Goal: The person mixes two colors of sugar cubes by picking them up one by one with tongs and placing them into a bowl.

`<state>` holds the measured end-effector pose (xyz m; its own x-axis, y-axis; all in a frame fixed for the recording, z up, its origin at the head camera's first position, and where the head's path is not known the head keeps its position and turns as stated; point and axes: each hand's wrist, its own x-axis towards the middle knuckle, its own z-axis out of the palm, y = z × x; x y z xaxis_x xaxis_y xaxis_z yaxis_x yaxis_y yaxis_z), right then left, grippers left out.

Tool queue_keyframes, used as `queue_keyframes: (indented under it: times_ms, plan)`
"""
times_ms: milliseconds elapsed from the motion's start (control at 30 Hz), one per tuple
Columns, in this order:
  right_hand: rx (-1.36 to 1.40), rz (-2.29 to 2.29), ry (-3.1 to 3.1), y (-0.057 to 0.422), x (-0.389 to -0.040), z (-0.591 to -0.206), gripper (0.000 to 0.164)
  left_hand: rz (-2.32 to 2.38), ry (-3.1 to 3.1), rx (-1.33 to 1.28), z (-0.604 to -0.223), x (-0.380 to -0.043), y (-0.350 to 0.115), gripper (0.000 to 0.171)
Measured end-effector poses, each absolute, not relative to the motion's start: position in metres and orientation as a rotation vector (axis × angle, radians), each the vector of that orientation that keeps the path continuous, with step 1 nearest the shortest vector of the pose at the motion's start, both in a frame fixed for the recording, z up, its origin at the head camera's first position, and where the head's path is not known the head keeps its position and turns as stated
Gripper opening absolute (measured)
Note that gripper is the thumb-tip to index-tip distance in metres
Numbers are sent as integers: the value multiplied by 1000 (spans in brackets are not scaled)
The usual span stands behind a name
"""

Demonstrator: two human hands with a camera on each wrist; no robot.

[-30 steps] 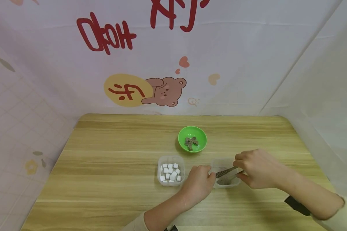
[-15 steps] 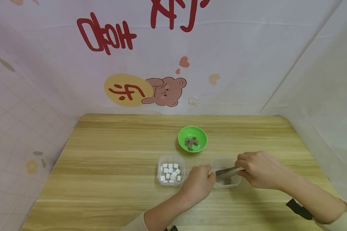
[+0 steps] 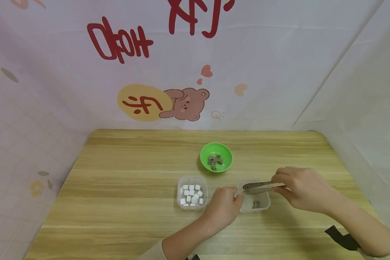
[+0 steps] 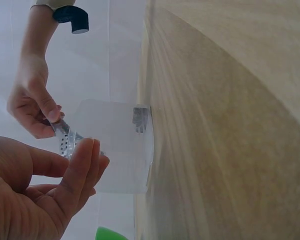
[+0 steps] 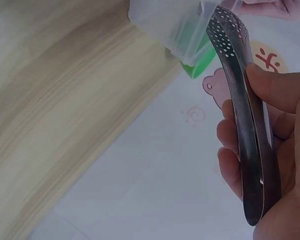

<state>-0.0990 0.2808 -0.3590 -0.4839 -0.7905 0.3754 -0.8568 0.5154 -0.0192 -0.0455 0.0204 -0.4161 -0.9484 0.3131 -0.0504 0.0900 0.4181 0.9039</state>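
My left hand (image 3: 224, 206) pinches the near-left rim of a clear plastic container (image 3: 265, 208). Inside it, at the bottom, lie grey-brown cubes (image 4: 140, 119). Metal tongs (image 5: 240, 95) with perforated tips are gripped by my right hand (image 3: 300, 187), which is at the container's right side. In the head view the tong tips overlap the container's upper part, their arms slightly apart. The fingers of my left hand partly cover the tips in the left wrist view. Behind the container stands a green bowl (image 3: 226, 153) with several grey-brown cubes (image 3: 214, 160) in it.
Left of my left hand, a second clear container (image 3: 179, 191) holds several white cubes (image 3: 191, 193). All stand on a wood-grain table (image 3: 123, 187). A printed white curtain (image 3: 273, 72) hangs along the table's back edge, with more at both sides.
My right hand has shifted right and lifted the tongs from the container's bottom toward its rim. Cubes at the bottom now show more clearly. The left hand keeps its place.
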Motion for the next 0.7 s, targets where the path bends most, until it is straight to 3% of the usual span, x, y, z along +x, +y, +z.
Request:
queue_keyframes:
  times_ms: [67, 700]
  plan:
    - [1347, 293, -2429, 282, -99, -356, 57, 1551, 2457, 351, -416, -46, 21, 39]
    - [1183, 304, -2257, 261, -120, -335, 51, 1547, 2486, 383, -417, -45, 19, 39]
